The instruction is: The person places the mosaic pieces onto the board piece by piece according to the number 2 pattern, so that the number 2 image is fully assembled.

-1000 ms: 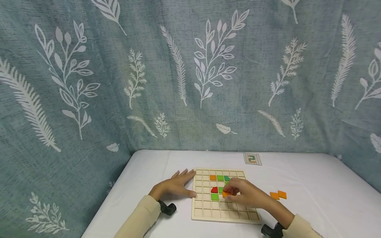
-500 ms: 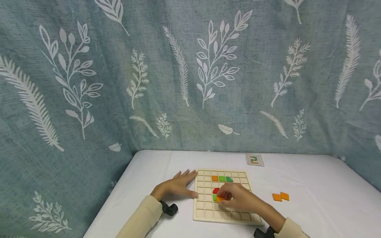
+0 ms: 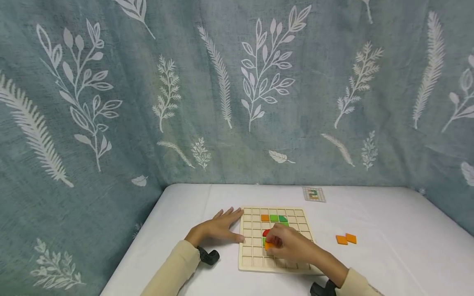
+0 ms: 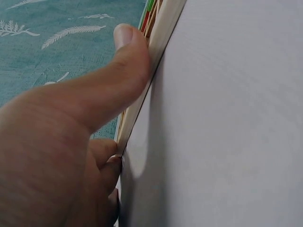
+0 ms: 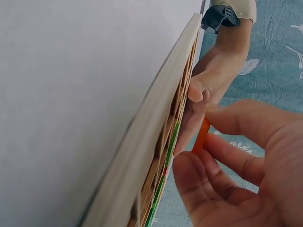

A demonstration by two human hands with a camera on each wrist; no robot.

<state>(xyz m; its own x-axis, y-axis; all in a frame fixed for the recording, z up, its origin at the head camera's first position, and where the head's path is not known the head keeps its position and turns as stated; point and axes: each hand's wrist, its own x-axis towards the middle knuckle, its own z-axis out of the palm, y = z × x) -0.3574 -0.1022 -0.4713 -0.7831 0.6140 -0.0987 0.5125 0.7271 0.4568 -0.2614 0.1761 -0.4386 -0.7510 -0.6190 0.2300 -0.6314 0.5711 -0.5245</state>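
My right hand (image 3: 290, 243) pinches an orange square tile (image 5: 201, 137) between thumb and fingers, close over the wooden grid board (image 3: 255, 263). In the right wrist view the tile is held on edge, apart from the board's cells. My left hand (image 3: 218, 228) lies with fingers spread along the board's left edge, its thumb (image 4: 130, 56) against the rim. On the board sit an orange tile (image 3: 265, 218), green tiles (image 3: 274, 218), a dark green quarter-round piece (image 3: 282, 218) and a red rounded piece (image 3: 266, 233). The right hand covers part of the pieces in the middle.
Two loose orange tiles (image 3: 342, 239) lie on the white tabletop (image 3: 389, 246) right of the board. A small pattern card (image 3: 314, 194) with a gridded coloured figure lies behind the board. A patterned curtain (image 3: 237, 102) stands behind and to the left.
My right hand has moved left across the board with the orange tile, from right of the lower green tile to over it. The left hand stays at the board's edge.
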